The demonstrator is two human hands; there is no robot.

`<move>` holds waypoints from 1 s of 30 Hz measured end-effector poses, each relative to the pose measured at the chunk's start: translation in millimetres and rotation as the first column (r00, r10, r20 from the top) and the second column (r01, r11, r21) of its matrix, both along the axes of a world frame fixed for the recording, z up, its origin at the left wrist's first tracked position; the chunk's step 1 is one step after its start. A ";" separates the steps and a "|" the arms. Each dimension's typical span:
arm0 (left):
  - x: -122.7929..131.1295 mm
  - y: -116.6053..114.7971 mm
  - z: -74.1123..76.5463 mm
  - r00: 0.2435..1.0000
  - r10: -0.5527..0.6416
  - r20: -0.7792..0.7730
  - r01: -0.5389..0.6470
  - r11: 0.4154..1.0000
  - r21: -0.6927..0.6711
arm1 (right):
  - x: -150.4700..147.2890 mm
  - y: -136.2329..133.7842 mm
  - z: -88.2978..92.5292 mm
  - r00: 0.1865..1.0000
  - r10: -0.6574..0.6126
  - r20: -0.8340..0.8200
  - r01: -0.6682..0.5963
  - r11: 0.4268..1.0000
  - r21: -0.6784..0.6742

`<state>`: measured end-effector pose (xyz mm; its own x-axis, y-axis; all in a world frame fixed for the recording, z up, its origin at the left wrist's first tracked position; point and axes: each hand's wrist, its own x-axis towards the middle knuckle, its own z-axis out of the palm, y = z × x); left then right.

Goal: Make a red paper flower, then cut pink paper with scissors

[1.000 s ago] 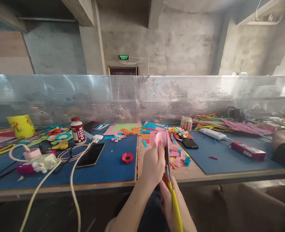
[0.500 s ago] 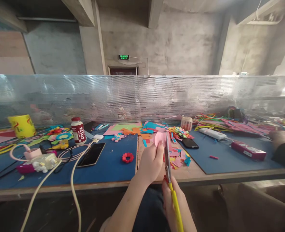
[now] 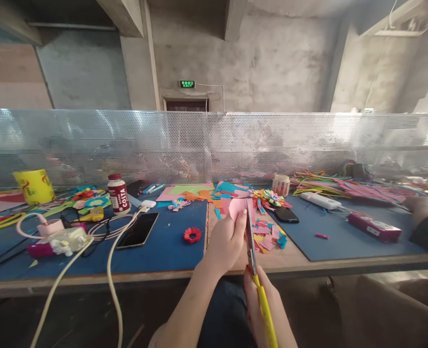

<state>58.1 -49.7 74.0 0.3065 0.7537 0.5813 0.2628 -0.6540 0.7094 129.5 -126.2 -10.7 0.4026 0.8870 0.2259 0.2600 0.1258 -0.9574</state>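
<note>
Between the thumb and fingers of my left hand (image 3: 225, 240) is a piece of pink paper (image 3: 237, 207), its outer edge rounded. My right hand (image 3: 263, 295) grips a pair of yellow-handled scissors (image 3: 250, 241), the blades pointing away from me along the right side of the paper. Whether the blades are apart or closed is hard to see. Beneath them, colourful paper scraps (image 3: 268, 237) lie scattered on the wooden tabletop. A red ring-shaped paper piece (image 3: 192, 235) rests on the blue mat, left of my left hand.
A phone (image 3: 138, 230), a Costa bottle (image 3: 119, 194) and a white cable (image 3: 113, 275) are on the left. Paper flowers (image 3: 268, 199), a black phone (image 3: 285, 214) and a purple box (image 3: 374, 227) lie right. Another person's arm (image 3: 426, 217) rests at the far right. A perforated screen (image 3: 185, 145) stands behind.
The pink paper and my left hand have shifted slightly left. The scissors' tips have tilted a little left too, still beside the paper.
</note>
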 end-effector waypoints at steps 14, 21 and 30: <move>-0.7 -5.0 8.8 0.994 -0.105 -0.011 0.104 0.992 -0.078 | -3.1 -0.8 -5.0 0.997 0.034 -0.064 -0.031 0.998 0.055; -6.0 -8.8 15.0 0.975 -0.216 0.045 0.221 0.945 -0.241 | -3.2 2.8 -2.8 0.999 -0.004 -0.047 0.005 1.000 0.026; -16.3 4.2 24.1 0.915 -0.379 0.137 0.401 0.827 -0.394 | 1.4 -2.8 2.9 1.000 0.028 -0.003 -0.028 0.999 -0.017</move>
<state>41.8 -45.5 98.0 0.6038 0.7487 0.2737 0.0040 -0.3462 0.9382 130.8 -129.1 -7.8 0.3783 0.9017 0.2094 0.2539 0.1165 -0.9602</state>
